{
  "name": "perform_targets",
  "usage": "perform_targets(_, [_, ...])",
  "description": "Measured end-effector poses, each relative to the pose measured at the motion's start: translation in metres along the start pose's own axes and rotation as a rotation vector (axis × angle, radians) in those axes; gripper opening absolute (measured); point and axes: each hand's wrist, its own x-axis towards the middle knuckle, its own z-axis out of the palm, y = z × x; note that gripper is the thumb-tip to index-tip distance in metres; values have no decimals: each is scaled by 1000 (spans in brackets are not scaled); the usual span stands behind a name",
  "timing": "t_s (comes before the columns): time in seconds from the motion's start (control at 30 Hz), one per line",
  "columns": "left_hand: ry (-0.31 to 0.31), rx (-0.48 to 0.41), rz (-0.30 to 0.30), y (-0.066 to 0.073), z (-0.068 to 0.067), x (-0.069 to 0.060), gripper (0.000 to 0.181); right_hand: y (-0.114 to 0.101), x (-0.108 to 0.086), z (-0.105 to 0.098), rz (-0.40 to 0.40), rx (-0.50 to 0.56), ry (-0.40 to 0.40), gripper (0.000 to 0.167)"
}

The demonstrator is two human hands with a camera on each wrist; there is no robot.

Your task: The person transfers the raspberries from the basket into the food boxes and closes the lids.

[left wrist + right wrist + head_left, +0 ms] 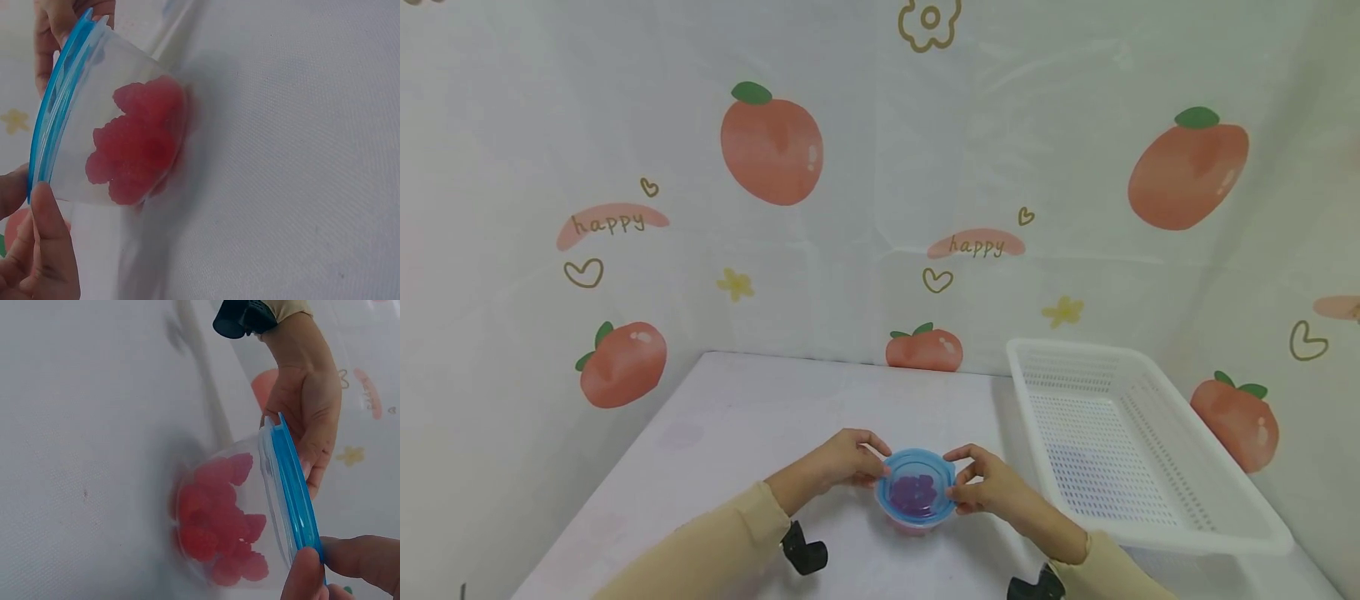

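A round clear plastic container (pixel 75 175) stands on the white table, with several red raspberries (pixel 140 140) inside. Its round blue lid (pixel 917 467) lies over the rim; whether it is fully snapped down I cannot tell. My left hand (pixel 850 458) pinches the lid's left edge between thumb and fingers. On the opposite side, my right hand (pixel 988 483) pinches the lid's edge, one fingertip above and one below it in the right wrist view. Through the blue lid the raspberries look purple in the head view.
A large white perforated basket (pixel 1026 417) stands on the right of the table (pixel 760 400), close to my right forearm. Behind the table hangs a white cloth (pixel 850 275) printed with fruit. Black wrist cameras (pixel 803 550) hang below both sleeves.
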Motion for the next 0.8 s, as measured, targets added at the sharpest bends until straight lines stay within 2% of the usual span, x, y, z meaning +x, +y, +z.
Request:
perform_targets(0.1, [-6,-12,-18,-2,-1,1,30,2,1,2,-5,-27,32,50])
perform_targets(0.23, [-15,-23,-18,-3,-2,2,29,8,4,8,-2,-25,115,41])
perform_targets(0.43, [-15,-16,-19,-3,-1,1,27,14,10,15,30,125,168,32])
perform_targets(0.57, [-12,-14,-25,-2,0,1,27,17,14,15,50,176,172,38])
perform_targets(0.67, [-12,-16,-27,-2,0,1,27,18,15,12,61,198,139,44])
perform_targets(0.8, [-12,-14,-23,-3,0,1,27,20,18,9,83,231,84,44])
